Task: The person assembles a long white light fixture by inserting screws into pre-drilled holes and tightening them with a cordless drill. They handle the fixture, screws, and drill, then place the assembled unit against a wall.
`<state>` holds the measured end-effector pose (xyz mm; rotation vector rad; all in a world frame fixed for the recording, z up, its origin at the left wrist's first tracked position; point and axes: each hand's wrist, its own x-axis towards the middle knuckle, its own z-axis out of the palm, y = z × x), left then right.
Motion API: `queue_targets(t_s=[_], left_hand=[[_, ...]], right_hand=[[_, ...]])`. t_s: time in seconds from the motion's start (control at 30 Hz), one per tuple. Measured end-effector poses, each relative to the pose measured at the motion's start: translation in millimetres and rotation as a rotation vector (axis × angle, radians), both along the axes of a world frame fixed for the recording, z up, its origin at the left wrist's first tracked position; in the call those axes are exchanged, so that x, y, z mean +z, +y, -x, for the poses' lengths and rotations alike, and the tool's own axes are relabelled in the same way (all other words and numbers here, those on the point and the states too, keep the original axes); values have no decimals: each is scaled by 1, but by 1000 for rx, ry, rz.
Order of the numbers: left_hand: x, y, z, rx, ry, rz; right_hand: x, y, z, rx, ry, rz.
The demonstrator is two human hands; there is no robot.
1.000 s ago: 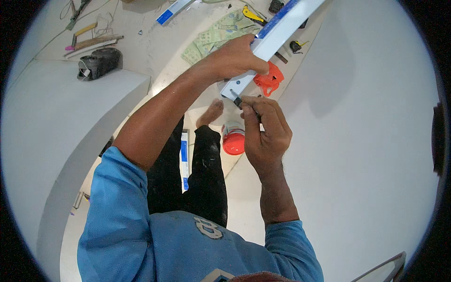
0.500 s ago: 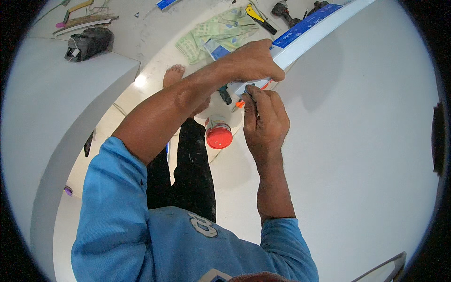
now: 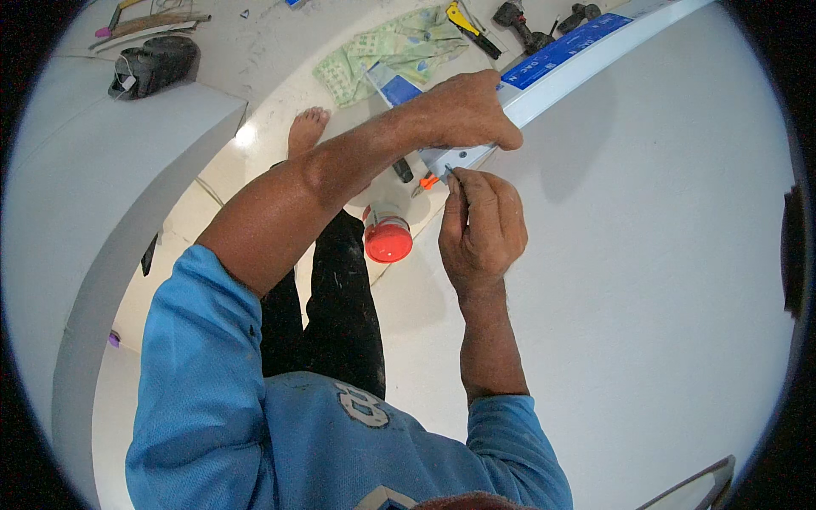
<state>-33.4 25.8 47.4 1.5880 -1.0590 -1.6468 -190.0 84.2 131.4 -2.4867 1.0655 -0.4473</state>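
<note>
A long white strip [image 3: 531,109] with a blue label runs from the middle of the view to the upper right, along the white wall. My left hand [image 3: 467,110] is closed around it near its lower end, the fingers partly hidden behind my wrist and the strip. Just below, my right hand [image 3: 483,225] pinches a small thin metal pin [image 3: 450,171] at the strip's end, its tip against the white face. A dark round spot [image 3: 462,155] shows on that face, between my two hands.
A red-lidded tub [image 3: 388,242] stands on the floor below, with orange-handled pliers [image 3: 424,184] near it. Farther off lie a green patterned cloth [image 3: 391,51], a yellow-and-black hand riveter [image 3: 472,30] and dark power tools [image 3: 520,25]. A black bag [image 3: 157,66] is at left.
My right hand has shifted slightly down from the strip's end, uncovering the dark spot. My left hand keeps its grip. The whole view has tilted a little.
</note>
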Motion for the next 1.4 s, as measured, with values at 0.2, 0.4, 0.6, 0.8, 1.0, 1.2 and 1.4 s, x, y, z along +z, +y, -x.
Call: queue_targets(t_s=[0.2, 0.4, 0.6, 0.8, 1.0, 1.2, 1.4], left_hand=[[1, 1, 0, -21, 41, -60], [6, 2, -4, -18, 44, -17], [7, 2, -3, 38, 37, 29], [4, 4, -4, 54, 121, 43], [-8, 1, -2, -52, 85, 48], [-29, 5, -3, -28, 101, 234], [-50, -3, 5, 35, 92, 323]], right_hand=[[-6, 2, 3, 20, -32, 28], [-8, 3, 4, 46, -4, 91], [-3, 0, 3, 115, 43, 130], [-1, -10, 4, 210, 84, 149], [-5, -16, 5, 234, 64, 154], [-11, -13, 8, 219, 74, 223], [-25, -22, 15, 234, 50, 271]])
